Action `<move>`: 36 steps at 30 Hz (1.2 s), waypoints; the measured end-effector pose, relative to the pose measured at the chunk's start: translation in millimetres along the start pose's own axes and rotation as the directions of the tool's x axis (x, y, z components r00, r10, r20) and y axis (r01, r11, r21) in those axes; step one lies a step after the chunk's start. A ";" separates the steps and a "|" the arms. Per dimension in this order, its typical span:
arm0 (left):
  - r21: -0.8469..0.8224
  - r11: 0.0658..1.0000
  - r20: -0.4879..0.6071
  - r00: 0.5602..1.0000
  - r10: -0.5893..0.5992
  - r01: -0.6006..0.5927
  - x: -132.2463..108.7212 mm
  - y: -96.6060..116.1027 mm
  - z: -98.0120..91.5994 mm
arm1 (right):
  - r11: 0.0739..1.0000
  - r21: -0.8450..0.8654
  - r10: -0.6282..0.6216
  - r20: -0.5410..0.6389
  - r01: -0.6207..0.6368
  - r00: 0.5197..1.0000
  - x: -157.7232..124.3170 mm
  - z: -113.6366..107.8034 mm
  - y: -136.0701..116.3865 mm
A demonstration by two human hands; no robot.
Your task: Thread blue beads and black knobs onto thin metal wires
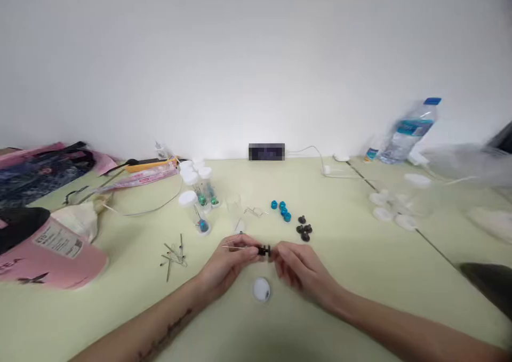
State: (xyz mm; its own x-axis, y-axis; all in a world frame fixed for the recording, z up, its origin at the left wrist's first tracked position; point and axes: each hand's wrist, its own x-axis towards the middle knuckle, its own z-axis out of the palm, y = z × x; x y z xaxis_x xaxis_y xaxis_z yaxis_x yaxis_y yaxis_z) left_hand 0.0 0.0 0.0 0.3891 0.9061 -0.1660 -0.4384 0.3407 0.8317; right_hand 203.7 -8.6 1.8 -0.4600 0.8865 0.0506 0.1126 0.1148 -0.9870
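Observation:
My left hand (232,258) pinches a small black knobbed part (262,250) between thumb and fingers. Thin metal wires (232,246) stick out leftward from this grip. My right hand (298,268) is closed at the black part's right end; what its fingertips pinch is hidden. Just below the hands lies a round white cap (261,288) with a small dark spot. Several black knobs (304,230) and several blue beads (283,211) are grouped beyond my right hand. An uncapped clear tube (233,207) stands beyond my left hand, near bent wires (256,211).
Capped clear vials (202,191) with green and blue pieces stand left of centre. Loose metal pins (174,256) lie nearer me. A pink container (60,255) is at far left. White caps (384,204) and a water bottle (410,133) are on the right.

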 end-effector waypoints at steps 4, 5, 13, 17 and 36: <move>-0.004 1.000 -0.020 1.000 -0.007 0.007 1.0 0.8 1.1 | 0.999 0.034 -0.021 0.021 0.020 1.000 -0.4 1.2 -0.5; -0.005 1.000 -0.023 1.000 -0.011 0.011 1.1 0.9 0.9 | 0.999 0.044 -0.027 0.028 0.025 0.999 -0.7 1.2 -0.5; 0.018 0.999 -0.019 0.999 -0.027 0.028 1.1 -0.2 -2.3 | 0.994 0.056 -0.095 0.031 0.093 0.995 -4.2 -1.5 -2.8; 0.014 0.999 -0.005 0.999 -0.042 0.042 -0.1 0.7 -0.1 | 0.995 0.039 -0.092 0.004 0.092 0.996 -3.9 0.2 -7.2; 0.094 0.996 0.008 1.000 0.001 -0.002 -2.5 0.4 3.1 | 0.983 -0.184 0.021 -0.008 -0.022 1.000 1.1 3.3 -6.4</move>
State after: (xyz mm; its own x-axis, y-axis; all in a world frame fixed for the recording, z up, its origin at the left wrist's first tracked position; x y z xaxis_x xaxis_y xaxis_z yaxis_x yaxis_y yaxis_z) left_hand 1.4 -2.9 2.4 0.3951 0.9045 -0.1605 -0.3609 0.3135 0.8783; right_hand 199.5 -9.9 7.7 -0.4502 0.8924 0.0315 0.2824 0.1757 -0.9431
